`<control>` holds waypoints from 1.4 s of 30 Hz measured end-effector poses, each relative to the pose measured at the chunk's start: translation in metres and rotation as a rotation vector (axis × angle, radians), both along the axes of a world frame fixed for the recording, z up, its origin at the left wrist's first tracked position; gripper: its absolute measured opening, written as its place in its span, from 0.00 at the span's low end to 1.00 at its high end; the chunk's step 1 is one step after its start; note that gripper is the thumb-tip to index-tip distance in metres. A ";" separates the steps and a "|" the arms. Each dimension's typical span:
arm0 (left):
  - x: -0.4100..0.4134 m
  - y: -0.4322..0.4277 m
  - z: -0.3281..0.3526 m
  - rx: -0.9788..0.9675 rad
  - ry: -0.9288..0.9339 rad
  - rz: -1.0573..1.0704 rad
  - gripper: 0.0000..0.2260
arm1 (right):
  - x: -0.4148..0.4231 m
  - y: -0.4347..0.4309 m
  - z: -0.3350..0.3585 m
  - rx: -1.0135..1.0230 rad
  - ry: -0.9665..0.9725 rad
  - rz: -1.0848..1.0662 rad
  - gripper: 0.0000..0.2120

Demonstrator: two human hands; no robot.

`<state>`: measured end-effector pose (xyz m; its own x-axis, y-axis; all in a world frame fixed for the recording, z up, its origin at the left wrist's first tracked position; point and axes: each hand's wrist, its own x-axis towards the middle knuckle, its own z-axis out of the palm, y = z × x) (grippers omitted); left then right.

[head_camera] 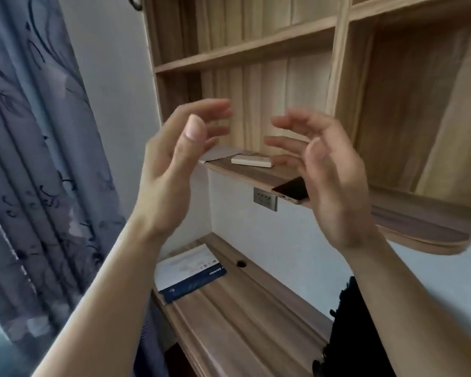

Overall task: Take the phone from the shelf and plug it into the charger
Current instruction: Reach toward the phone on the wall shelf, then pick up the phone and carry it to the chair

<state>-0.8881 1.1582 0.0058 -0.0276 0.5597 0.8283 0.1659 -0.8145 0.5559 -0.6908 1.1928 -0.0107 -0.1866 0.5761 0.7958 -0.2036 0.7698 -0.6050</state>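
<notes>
A dark phone [291, 189] lies flat on the wooden shelf [245, 174], one end jutting over the shelf's front edge; its far part is hidden behind my right hand [329, 172]. That hand is raised in front of the shelf, fingers curled and spread, holding nothing. My left hand [180, 159] is up beside it to the left, fingers apart and empty as well. A wall socket [265, 198] sits on the white wall just under the shelf, left of the phone. No charger cable shows.
A white flat box [252, 160] and a grey sheet [220, 153] lie on the shelf. Below, a wooden desk [242, 322] carries a blue-and-white booklet [189, 270] and has a cable hole [241, 263]. A blue curtain [38, 159] hangs left. Something black [348, 336] stands at the right.
</notes>
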 end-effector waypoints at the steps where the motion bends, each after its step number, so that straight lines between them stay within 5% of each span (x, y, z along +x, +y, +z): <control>1: 0.000 0.017 -0.005 -0.036 0.046 -0.021 0.26 | 0.000 0.009 -0.001 -0.004 -0.004 -0.037 0.43; 5: -0.006 0.081 -0.014 -0.113 0.126 -0.139 0.17 | -0.007 0.041 -0.006 -0.014 -0.008 -0.189 0.36; 10: -0.011 0.143 -0.010 -0.164 0.114 -0.280 0.18 | -0.027 0.077 -0.009 -0.033 -0.055 -0.504 0.19; 15: -0.001 0.191 -0.033 -0.433 0.350 -0.312 0.12 | -0.020 0.092 -0.034 -0.191 -0.043 -0.892 0.02; 21: 0.024 0.224 -0.067 -0.624 0.552 -0.398 0.18 | -0.009 0.082 -0.085 -0.490 -0.188 -1.128 0.27; 24: 0.035 0.231 -0.073 -0.639 0.486 -0.443 0.08 | -0.014 0.082 -0.095 -0.753 -0.189 -0.987 0.29; 27: 0.044 0.234 -0.079 -0.634 0.448 -0.470 0.14 | -0.021 0.094 -0.094 -0.881 -0.033 -0.787 0.27; 35: 0.015 0.241 -0.079 -0.691 0.178 -0.526 0.24 | -0.039 0.106 -0.089 -0.765 0.070 -0.452 0.21; 38: -0.014 0.245 -0.062 -0.783 -0.029 -0.498 0.19 | -0.058 0.118 -0.075 -0.710 0.000 -0.277 0.22; 42: -0.063 0.240 -0.050 -0.766 -0.160 -0.290 0.10 | -0.103 0.156 -0.060 -0.753 -0.130 -0.151 0.08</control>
<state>-0.9509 1.3982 -0.0444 0.1190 0.9696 0.2139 -0.1205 -0.1997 0.9724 -0.7935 1.3489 -0.0708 -0.1284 0.9793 0.1567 -0.0210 0.1553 -0.9876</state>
